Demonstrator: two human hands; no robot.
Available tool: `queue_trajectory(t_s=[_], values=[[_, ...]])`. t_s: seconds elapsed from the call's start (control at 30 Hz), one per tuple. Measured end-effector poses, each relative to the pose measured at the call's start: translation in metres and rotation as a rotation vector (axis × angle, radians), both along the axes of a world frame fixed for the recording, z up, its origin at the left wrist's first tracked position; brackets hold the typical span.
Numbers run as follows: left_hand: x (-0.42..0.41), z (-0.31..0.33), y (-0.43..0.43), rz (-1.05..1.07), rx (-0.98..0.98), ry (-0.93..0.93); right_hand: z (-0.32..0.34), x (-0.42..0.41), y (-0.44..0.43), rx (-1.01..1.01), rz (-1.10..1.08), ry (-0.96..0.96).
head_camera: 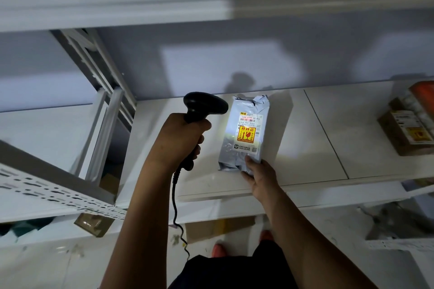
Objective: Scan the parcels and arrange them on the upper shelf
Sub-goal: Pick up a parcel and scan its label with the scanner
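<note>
A grey plastic parcel (244, 134) with a white label and a yellow-red fragile sticker lies flat on the white upper shelf (317, 138). My right hand (258, 177) grips its near edge, thumb on top. My left hand (179, 139) is closed around the handle of a black barcode scanner (202, 107), whose head points at the parcel's label. The scanner's light falls on the label. Its black cable hangs down between my arms.
A brown cardboard box (408, 134) with an orange top and a yellow sticker sits at the shelf's right end. White slotted uprights (103, 124) of a shelf frame stand at left. Cardboard boxes (218, 227) lie on the floor below the shelf.
</note>
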State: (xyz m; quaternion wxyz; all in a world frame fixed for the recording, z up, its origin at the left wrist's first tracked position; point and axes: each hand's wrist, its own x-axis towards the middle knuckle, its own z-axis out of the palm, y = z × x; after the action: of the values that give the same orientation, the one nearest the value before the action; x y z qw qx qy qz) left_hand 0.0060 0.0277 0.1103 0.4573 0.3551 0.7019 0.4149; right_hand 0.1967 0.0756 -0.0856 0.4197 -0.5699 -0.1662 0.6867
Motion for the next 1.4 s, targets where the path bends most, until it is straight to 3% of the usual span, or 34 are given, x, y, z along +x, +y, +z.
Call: queue_trajectory(t_s=[1.4], values=[[0.014,-0.030,0.008,0.052,-0.042,-0.061,-0.016,-0.002,-0.001,0.041,-0.012,-0.083]])
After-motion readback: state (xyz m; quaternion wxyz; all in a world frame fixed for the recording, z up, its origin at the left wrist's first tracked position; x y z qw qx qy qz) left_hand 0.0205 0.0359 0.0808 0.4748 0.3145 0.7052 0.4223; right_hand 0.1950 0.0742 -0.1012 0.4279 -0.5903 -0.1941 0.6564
